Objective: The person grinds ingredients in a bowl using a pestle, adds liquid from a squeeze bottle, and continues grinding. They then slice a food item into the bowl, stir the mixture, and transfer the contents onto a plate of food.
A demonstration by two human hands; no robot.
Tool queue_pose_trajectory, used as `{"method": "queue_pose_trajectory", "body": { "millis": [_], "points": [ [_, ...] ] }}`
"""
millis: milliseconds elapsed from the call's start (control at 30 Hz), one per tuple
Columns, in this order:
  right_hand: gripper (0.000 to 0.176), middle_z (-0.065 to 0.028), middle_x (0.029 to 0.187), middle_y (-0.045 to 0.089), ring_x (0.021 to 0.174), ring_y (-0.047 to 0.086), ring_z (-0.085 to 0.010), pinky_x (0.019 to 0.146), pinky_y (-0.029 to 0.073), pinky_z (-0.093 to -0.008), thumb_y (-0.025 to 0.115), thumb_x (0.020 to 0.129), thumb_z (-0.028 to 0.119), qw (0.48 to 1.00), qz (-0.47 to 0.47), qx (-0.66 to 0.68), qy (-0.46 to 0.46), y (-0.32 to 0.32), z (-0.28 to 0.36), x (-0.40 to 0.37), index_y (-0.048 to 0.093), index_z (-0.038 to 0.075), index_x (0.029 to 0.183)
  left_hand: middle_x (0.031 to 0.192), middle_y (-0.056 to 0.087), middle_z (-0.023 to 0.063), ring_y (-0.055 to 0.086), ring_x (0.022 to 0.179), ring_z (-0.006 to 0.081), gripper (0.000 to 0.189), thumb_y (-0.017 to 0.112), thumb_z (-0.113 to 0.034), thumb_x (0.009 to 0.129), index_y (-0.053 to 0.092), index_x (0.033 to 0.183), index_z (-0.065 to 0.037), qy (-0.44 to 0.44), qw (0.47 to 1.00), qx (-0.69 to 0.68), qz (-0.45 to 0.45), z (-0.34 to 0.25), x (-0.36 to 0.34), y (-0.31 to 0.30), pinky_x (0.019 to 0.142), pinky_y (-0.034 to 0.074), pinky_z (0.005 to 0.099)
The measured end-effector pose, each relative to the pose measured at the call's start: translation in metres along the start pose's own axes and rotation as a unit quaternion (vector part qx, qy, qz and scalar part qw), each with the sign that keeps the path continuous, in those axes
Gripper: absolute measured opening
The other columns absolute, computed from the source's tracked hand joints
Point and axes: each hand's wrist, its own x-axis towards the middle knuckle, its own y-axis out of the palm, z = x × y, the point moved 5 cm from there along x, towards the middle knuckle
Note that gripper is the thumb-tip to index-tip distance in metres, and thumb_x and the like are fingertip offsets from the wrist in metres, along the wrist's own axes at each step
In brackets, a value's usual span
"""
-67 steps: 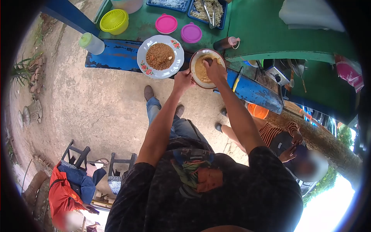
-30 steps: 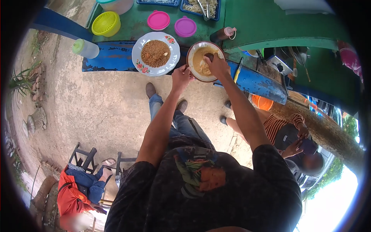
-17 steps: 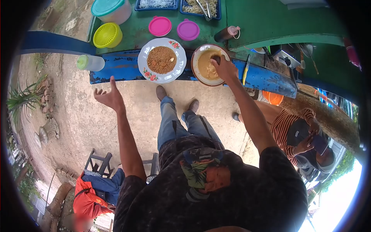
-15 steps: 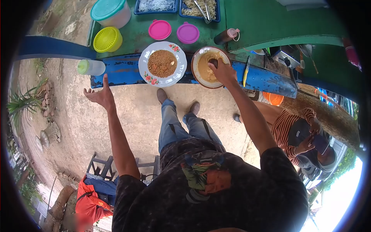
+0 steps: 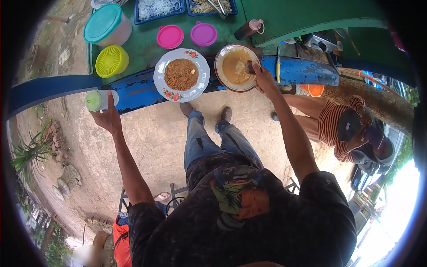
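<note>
My left hand is at the bottle with the green cap, at the left end of the blue ledge. Its fingers reach around the bottle's near side. In my right hand is a dark pestle, held over the right side of a brown-rimmed plate with light brown sauce. Left of that plate stands a white floral plate, which carries a heap of brown crumbly food.
Lidded tubs, yellow and teal, stand back left. Behind the plates are pink and purple lids, noodle trays and a dark bottle. A yellow-handled knife lies right. A person in stripes sits at right.
My left hand has moved up and left to the green-capped bottle. My right hand has raised the pestle toward the sauce plate's right rim. The camera view has shifted.
</note>
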Motion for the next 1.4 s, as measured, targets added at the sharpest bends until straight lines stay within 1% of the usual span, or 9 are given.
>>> {"method": "queue_pose_trajectory", "body": {
  "millis": [67,233,333,433,600,900,1100,1333,1400],
  "points": [
    [0.072,0.0015,0.055,0.050,0.036,0.042,-0.0074,0.031,0.030,-0.0265,0.052,0.100,0.070,0.998,0.005,0.065,-0.003,0.001,0.008,-0.010,0.061,0.006,0.132,0.127,0.070,0.0187,0.069,0.116,0.0313,0.073,0.092,-0.033,0.079,0.060,0.136,0.000,0.016,0.998,0.025,0.057,-0.024,-0.024,-0.012,0.101,0.054,0.0430],
    [0.063,-0.0015,0.059,0.053,0.039,0.046,-0.0102,0.034,0.034,-0.0278,0.054,0.100,0.068,0.993,0.025,0.114,-0.016,-0.005,0.003,-0.005,0.064,0.008,0.118,0.110,0.077,0.0159,0.075,0.100,0.0250,0.058,0.090,-0.024,0.080,0.065,0.126,-0.001,-0.028,0.911,-0.114,0.395,-0.140,-0.143,0.030,0.088,0.059,0.0383],
    [0.066,-0.0015,0.059,0.053,0.038,0.046,-0.0099,0.032,0.034,-0.0271,0.053,0.100,0.068,0.990,0.033,0.128,-0.039,-0.009,0.001,-0.005,0.062,0.005,0.116,0.096,0.079,0.0122,0.077,0.089,0.0220,0.046,0.080,-0.040,0.091,0.073,0.115,-0.001,-0.077,0.840,-0.167,0.511,-0.191,-0.222,0.089,0.080,0.060,0.0369],
    [0.068,-0.0016,0.059,0.053,0.038,0.047,-0.0102,0.032,0.034,-0.0274,0.054,0.100,0.068,0.990,0.028,0.135,-0.040,-0.019,-0.009,-0.007,0.062,0.003,0.113,0.095,0.078,0.0107,0.076,0.087,0.0214,0.059,0.071,-0.059,0.093,0.077,0.110,-0.002,-0.139,0.782,-0.107,0.598,-0.203,-0.280,0.146,0.080,0.059,0.0354],
    [0.068,-0.0020,0.060,0.053,0.040,0.048,-0.0113,0.034,0.035,-0.0288,0.054,0.099,0.069,0.990,0.040,0.126,-0.052,-0.032,-0.020,-0.010,0.061,0.002,0.107,0.084,0.077,0.0158,0.078,0.083,0.0280,0.077,0.070,-0.076,0.083,0.079,0.094,-0.001,-0.190,0.779,-0.085,0.592,-0.206,-0.311,0.192,0.078,0.059,0.0400],
    [0.074,-0.0006,0.061,0.053,0.040,0.047,-0.0091,0.034,0.035,-0.0270,0.053,0.098,0.073,0.993,0.045,0.105,-0.025,-0.033,-0.033,-0.014,0.063,0.004,0.124,0.095,0.079,0.0122,0.078,0.090,0.0246,0.075,0.070,-0.075,0.084,0.079,0.110,-0.005,-0.124,0.816,-0.092,0.557,-0.206,-0.308,0.190,0.083,0.059,0.0381],
    [0.071,-0.0004,0.061,0.053,0.040,0.047,-0.0090,0.034,0.034,-0.0268,0.053,0.098,0.073,0.994,0.044,0.102,-0.022,-0.028,-0.029,-0.015,0.062,0.005,0.117,0.098,0.079,0.0117,0.077,0.093,0.0248,0.071,0.073,-0.071,0.085,0.077,0.115,-0.007,-0.150,0.783,-0.062,0.600,-0.216,-0.300,0.191,0.086,0.059,0.0374],
    [0.069,-0.0079,0.066,0.061,0.044,0.056,-0.0152,0.036,0.042,-0.0321,0.058,0.099,0.061,0.995,0.070,0.059,-0.049,-0.013,-0.017,-0.002,0.060,-0.005,0.119,0.106,0.078,0.0130,0.075,0.099,0.0232,0.052,0.086,-0.037,0.086,0.069,0.122,-0.003,-0.106,0.838,-0.226,0.486,-0.215,-0.268,0.134,0.088,0.058,0.0386],
    [0.069,-0.0159,0.077,0.070,0.052,0.066,-0.0212,0.042,0.051,-0.0347,0.060,0.098,0.058,0.995,0.017,-0.084,-0.050,-0.010,-0.004,-0.004,0.060,-0.007,0.122,0.108,0.077,0.0141,0.075,0.101,0.0242,0.055,0.089,-0.030,0.084,0.066,0.125,-0.002,-0.100,0.856,-0.244,0.445,-0.205,-0.240,0.096,0.089,0.058,0.0402]
  ]
}}
